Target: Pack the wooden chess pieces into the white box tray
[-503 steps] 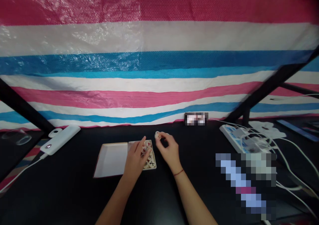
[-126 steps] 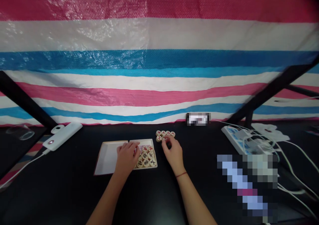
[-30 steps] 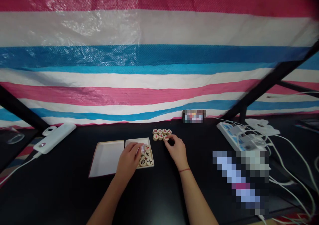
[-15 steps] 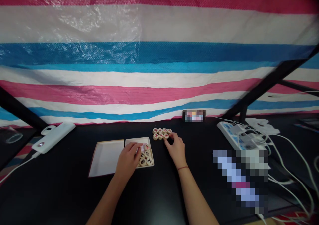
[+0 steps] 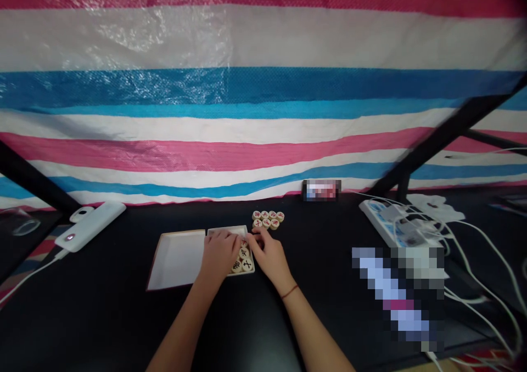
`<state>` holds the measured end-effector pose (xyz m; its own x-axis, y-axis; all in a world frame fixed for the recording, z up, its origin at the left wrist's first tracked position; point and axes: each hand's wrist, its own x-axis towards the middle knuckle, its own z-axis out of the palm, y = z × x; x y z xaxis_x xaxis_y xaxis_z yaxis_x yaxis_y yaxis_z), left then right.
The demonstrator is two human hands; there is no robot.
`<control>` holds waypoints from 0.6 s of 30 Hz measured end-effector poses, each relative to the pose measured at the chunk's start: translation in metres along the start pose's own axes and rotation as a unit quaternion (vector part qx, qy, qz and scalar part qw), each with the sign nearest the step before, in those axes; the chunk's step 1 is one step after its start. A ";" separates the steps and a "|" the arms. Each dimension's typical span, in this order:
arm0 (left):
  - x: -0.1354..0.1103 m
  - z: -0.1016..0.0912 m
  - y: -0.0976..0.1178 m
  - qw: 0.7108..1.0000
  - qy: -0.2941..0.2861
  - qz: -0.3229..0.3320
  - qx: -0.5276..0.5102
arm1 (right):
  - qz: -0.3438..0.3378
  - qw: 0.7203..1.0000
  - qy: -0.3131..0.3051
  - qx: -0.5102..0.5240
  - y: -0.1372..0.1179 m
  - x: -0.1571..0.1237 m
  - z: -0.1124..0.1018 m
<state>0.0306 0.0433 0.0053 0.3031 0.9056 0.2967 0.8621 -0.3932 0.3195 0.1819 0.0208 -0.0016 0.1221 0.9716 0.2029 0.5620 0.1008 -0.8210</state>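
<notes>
I observe round, hard-looking discs (image 5: 246,264) inside the shallow rectangular box (image 5: 242,274); seven loose discs (image 5: 266,224) form two rows on the smooth black table (image 5: 102,317). My left hand (image 5: 221,254) curls over the box, my right hand (image 5: 269,254) bends beside its rim; I cannot tell whether either grips anything.

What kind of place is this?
Probably a makeshift desk nook: there's a black table, a striped plastic sheet hanging behind it, and a power strip on top.
</notes>
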 end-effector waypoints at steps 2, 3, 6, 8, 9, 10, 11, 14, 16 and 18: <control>0.002 0.002 0.004 1.000 -0.018 0.008 0.013 | 0.003 1.000 -0.004 0.016 -0.001 -0.002 0.004; 0.002 0.002 0.006 1.000 -0.024 0.007 0.012 | 0.007 1.000 -0.005 0.025 0.000 -0.002 0.005; 0.000 0.004 0.007 1.000 -0.028 -0.009 -0.009 | 0.012 0.999 -0.007 0.047 0.001 -0.002 0.004; 0.000 0.005 0.007 0.999 -0.029 -0.017 -0.029 | 0.013 0.998 -0.009 0.055 0.001 -0.001 0.003; 0.000 0.005 0.007 0.999 -0.026 -0.021 -0.039 | 0.014 0.998 -0.006 0.055 0.001 -0.001 0.003; 0.000 0.005 0.006 0.998 -0.019 -0.026 -0.050 | 0.009 0.999 0.002 0.052 0.001 0.000 0.002; 0.001 0.004 0.006 0.997 -0.007 -0.032 -0.063 | -0.004 0.999 0.012 0.045 0.000 0.000 0.001; 0.001 -0.002 0.005 0.989 0.028 -0.045 -0.136 | -0.082 0.996 0.022 0.012 -0.002 0.000 -0.001; 0.000 -0.007 0.006 0.978 0.036 -0.038 -0.202 | -0.129 0.992 0.005 -0.007 -0.005 -0.002 -0.001; -0.003 -0.011 0.008 0.967 0.042 -0.026 -0.251 | -0.149 0.989 -0.001 -0.017 -0.009 -0.003 -0.001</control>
<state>0.0319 0.0362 0.0168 0.2123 0.9180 0.3349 0.5638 -0.3950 0.7253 0.1780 0.0168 0.0056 -0.0540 0.9003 0.4320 0.5997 0.3751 -0.7068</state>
